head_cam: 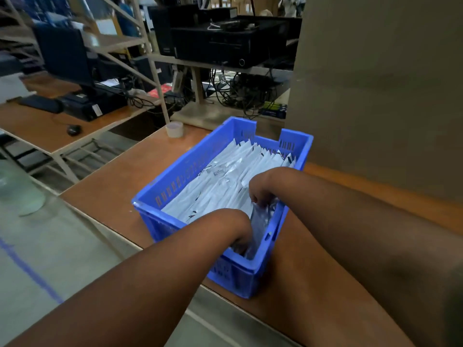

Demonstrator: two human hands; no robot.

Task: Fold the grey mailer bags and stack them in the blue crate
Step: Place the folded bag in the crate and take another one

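Stacking is well advanced: ahead of the left hand, whose buried fingers cannot be judged, folded mailer bags are packed across the blue crate. At the near end, one grey bag is pinched by the right hand, not yet seated.

Both hands in blue slotted plastic crate on brown wooden table: right hand pinches folded grey plastic mailer bag, left hand buried at 6 o'clock corner. Clear tape roll at 11.
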